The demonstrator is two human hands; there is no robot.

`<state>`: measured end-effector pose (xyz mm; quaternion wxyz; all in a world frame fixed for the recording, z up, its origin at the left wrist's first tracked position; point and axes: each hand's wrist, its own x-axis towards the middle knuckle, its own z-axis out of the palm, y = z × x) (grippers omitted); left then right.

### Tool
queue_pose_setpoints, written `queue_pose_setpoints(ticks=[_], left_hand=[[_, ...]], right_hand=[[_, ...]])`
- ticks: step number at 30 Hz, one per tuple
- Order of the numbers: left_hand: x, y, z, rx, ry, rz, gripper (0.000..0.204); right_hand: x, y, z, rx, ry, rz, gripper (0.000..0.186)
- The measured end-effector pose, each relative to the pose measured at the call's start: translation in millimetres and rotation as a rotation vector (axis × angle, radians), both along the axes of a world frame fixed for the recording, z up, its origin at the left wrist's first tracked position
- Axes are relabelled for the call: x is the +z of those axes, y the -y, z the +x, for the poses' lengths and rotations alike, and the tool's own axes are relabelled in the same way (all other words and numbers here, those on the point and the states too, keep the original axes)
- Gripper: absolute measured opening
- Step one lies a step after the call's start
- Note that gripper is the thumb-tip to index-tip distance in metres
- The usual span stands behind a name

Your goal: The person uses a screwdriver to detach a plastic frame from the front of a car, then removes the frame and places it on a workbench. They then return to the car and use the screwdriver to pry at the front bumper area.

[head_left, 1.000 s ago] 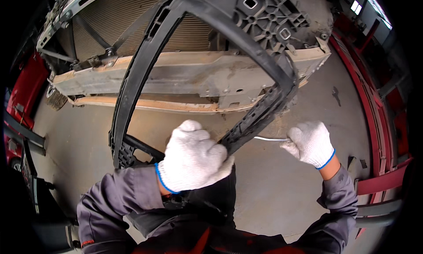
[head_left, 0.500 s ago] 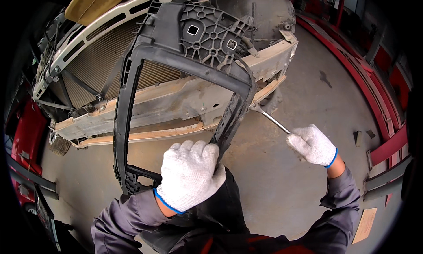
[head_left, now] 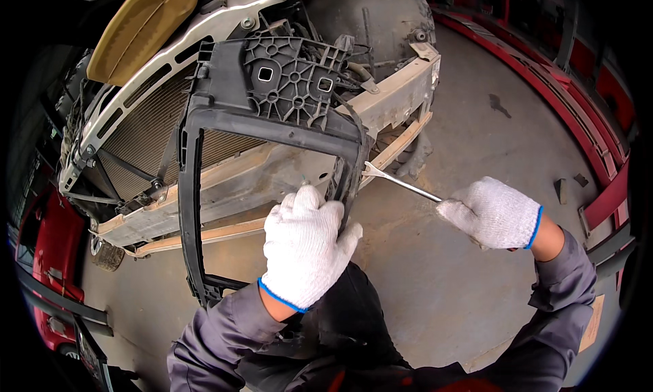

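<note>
A black plastic frame [head_left: 289, 139] with a ribbed top section stands upright over my legs. My left hand [head_left: 306, 249], in a white knit glove with a blue cuff, is closed around the lower right part of the frame. My right hand [head_left: 486, 214], in a matching glove, grips a long silver wrench [head_left: 411, 188] by its far right end. The wrench's open head is at the right edge of the frame, level with its upper corner; whether it touches cannot be told.
A stripped car front with a radiator [head_left: 136, 123], pale metal beam [head_left: 383, 90] and yellow part [head_left: 139, 25] is ahead. A red car [head_left: 51, 256] is at left. Red lift rails [head_left: 564, 96] run at right; small dark blocks [head_left: 561, 189] lie on the floor.
The frame has shifted lower in the view, showing more of its ribbed top. My right hand has moved rightward, and more of the wrench shows, its head up at the frame's edge.
</note>
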<state>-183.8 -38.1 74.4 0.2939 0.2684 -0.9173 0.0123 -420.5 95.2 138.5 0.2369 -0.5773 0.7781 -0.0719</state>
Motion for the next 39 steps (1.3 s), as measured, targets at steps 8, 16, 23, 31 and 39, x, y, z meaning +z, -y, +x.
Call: queue_pose_setpoints(ticks=[8,16,23,31,39], left_hand=[[-12.6,23.7,-18.2,-0.134,-0.290,-0.079,0.022],[-20.3,31.5,-15.1,-0.248,-0.341,0.085,0.022],[-29.1,39.2,-16.8,-0.260,-0.379,0.075,0.024],[-32.3,41.7,-15.0,-0.264,-0.382,0.102,0.029],[-31.7,30.3,-17.2,-0.204,-0.423,0.141,0.028]], right_hand=[[15.3,3.0,7.1,0.019,-0.062,0.052,0.060],[-21.7,0.2,10.6,-0.252,0.314,0.116,0.059],[-64.6,-10.5,19.1,-0.309,0.652,-0.023,0.047],[-35.1,-5.1,21.0,-0.327,0.426,0.047,0.049],[-37.9,7.9,20.7,-0.287,0.543,0.055,0.049]])
